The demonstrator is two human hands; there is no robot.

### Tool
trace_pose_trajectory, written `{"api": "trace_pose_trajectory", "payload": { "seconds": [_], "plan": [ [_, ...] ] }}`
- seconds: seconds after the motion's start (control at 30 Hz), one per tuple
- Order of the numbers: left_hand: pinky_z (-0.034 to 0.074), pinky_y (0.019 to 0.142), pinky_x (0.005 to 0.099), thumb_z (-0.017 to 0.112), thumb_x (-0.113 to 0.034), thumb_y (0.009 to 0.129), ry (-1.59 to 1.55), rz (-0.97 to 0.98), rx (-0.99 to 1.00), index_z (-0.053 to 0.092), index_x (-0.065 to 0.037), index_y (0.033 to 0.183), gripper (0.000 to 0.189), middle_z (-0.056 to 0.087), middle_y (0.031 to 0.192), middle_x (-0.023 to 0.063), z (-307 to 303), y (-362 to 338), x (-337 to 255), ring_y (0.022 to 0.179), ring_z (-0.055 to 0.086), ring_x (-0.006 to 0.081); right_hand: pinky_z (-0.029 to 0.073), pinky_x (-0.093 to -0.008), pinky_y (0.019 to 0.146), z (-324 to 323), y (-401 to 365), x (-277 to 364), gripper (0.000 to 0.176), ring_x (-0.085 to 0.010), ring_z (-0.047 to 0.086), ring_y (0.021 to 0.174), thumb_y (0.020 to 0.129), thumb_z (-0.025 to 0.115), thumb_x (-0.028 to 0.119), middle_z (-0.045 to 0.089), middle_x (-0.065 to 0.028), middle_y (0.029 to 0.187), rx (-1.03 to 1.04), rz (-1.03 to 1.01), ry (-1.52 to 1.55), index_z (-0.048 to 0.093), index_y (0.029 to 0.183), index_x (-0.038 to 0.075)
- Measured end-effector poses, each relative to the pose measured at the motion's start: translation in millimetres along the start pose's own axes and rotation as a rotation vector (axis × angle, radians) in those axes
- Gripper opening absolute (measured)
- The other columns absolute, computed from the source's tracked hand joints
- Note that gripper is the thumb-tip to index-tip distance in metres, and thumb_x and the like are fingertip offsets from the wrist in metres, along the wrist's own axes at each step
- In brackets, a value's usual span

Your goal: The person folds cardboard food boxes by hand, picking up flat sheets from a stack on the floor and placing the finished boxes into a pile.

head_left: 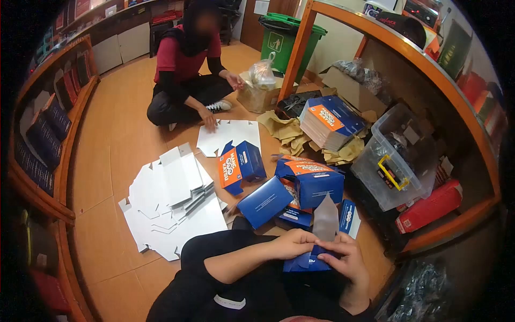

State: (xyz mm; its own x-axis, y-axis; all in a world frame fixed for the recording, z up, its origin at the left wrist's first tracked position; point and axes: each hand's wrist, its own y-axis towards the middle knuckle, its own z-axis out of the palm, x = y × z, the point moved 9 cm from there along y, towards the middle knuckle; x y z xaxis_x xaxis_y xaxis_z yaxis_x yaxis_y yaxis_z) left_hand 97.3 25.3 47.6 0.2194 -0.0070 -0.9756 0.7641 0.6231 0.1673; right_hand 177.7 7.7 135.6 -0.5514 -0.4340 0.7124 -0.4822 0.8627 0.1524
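Note:
Both of my hands are at a blue carton (308,262) low in the view, near my lap. My left hand (292,244) pinches its upper edge from the left. My right hand (343,255) grips the same carton from the right, thumb across its front. A pale flap (326,219) stands up from it between my hands. Just beyond lie several blue and orange boxes, among them a plain blue one (265,202) and an orange-fronted one (241,165). Left of them is a pile of flat white cardboard sheets (171,201).
A person (193,70) sits cross-legged opposite, one hand on a white sheet (236,135). A stack of flat cartons (330,123), brown paper (287,134), a clear plastic bin (399,155) and a green wheeled bin (289,45) stand right of the person. Shelves line both sides.

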Motion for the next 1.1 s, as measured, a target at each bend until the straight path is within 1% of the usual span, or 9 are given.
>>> {"api": "trace_pose_trajectory", "payload": {
  "seconds": [0.13,0.23,0.37,0.43,0.57,0.67,0.87,1.03,1.1],
  "plan": [
    [0.045,0.083,0.0264,0.045,-0.007,0.090,-0.312,-0.022,-0.319,0.055,0.000,0.113,0.026,0.061,0.102,0.0059,-28,-1,11,0.094,0.056,0.0101,0.039,-0.0332,0.078,-6,3,30,0.045,-0.0244,0.049,0.086,0.063,0.078,0.022,0.055,-0.0090,0.096,-0.167,-0.150,-0.212,0.066,0.105,0.014],
    [0.048,0.081,0.0288,0.042,-0.003,0.091,-0.633,0.272,-0.659,0.038,-0.003,0.126,0.036,0.054,0.114,0.0096,-54,-10,-12,0.092,0.060,0.0161,0.034,-0.0394,0.091,-8,-1,57,0.051,-0.0313,0.046,0.101,0.062,0.077,0.024,0.053,-0.0111,0.112,-0.238,-0.335,-0.306,0.063,0.110,0.015],
    [0.054,0.074,0.0357,0.044,-0.007,0.092,-0.800,0.197,-0.556,0.019,-0.008,0.134,0.049,0.052,0.117,0.0129,-39,-21,-36,0.089,0.063,0.0227,0.037,-0.0438,0.094,12,10,48,0.051,-0.0370,0.046,0.110,0.062,0.078,0.024,0.052,-0.0094,0.120,-0.264,-0.306,-0.416,0.063,0.109,0.012],
    [0.056,0.073,0.0397,0.048,-0.011,0.091,-0.792,0.195,-0.474,0.015,-0.013,0.136,0.056,0.052,0.117,0.0132,-36,-20,-37,0.090,0.064,0.0252,0.038,-0.0439,0.094,6,7,39,0.043,-0.0382,0.046,0.111,0.073,0.069,0.029,0.048,-0.0162,0.122,-0.365,-0.287,-0.327,0.063,0.110,0.009],
    [0.057,0.070,0.0358,0.045,-0.011,0.093,-0.380,-0.030,-0.379,0.018,-0.008,0.133,0.049,0.054,0.109,0.0192,-28,-12,-19,0.079,0.066,0.0246,0.039,-0.0407,0.093,-4,6,36,0.040,-0.0362,0.049,0.108,0.089,0.049,0.037,0.043,-0.0228,0.122,-0.444,-0.338,-0.228,0.063,0.109,0.006],
    [0.057,0.071,0.0359,0.045,-0.008,0.093,-0.380,0.065,-0.433,0.010,-0.007,0.133,0.053,0.055,0.106,0.0192,-37,-14,-23,0.079,0.066,0.0258,0.039,-0.0395,0.092,-5,1,35,0.044,-0.0343,0.047,0.109,0.092,0.043,0.041,0.042,-0.0215,0.122,-0.433,-0.420,-0.072,0.066,0.104,0.005],
    [0.053,0.079,0.0329,0.043,-0.004,0.092,-0.339,0.212,-0.509,0.004,-0.006,0.134,0.057,0.054,0.107,0.0151,-22,-21,-38,0.095,0.060,0.0224,0.034,-0.0420,0.096,10,16,43,0.041,-0.0345,0.043,0.109,0.090,0.047,0.038,0.040,-0.0219,0.124,-0.477,-0.315,-0.428,0.062,0.114,0.008],
    [0.047,0.083,0.0294,0.048,-0.014,0.092,-0.026,0.229,-0.130,0.014,-0.005,0.140,0.059,0.059,0.109,0.0154,-5,-31,-83,0.101,0.058,0.0178,0.030,-0.0437,0.100,-6,5,40,0.046,-0.0365,0.035,0.119,0.090,0.048,0.037,0.033,-0.0228,0.129,-0.698,-0.409,-0.612,0.055,0.120,0.003],
    [0.046,0.085,0.0290,0.050,-0.016,0.092,0.119,0.281,0.090,0.021,-0.008,0.141,0.058,0.061,0.109,0.0149,3,-51,-104,0.097,0.061,0.0169,0.025,-0.0500,0.101,-27,8,34,0.051,-0.0365,0.033,0.119,0.081,0.063,0.026,0.034,-0.0212,0.128,-0.755,-0.296,-0.616,0.049,0.127,0.008]
  ]
}}
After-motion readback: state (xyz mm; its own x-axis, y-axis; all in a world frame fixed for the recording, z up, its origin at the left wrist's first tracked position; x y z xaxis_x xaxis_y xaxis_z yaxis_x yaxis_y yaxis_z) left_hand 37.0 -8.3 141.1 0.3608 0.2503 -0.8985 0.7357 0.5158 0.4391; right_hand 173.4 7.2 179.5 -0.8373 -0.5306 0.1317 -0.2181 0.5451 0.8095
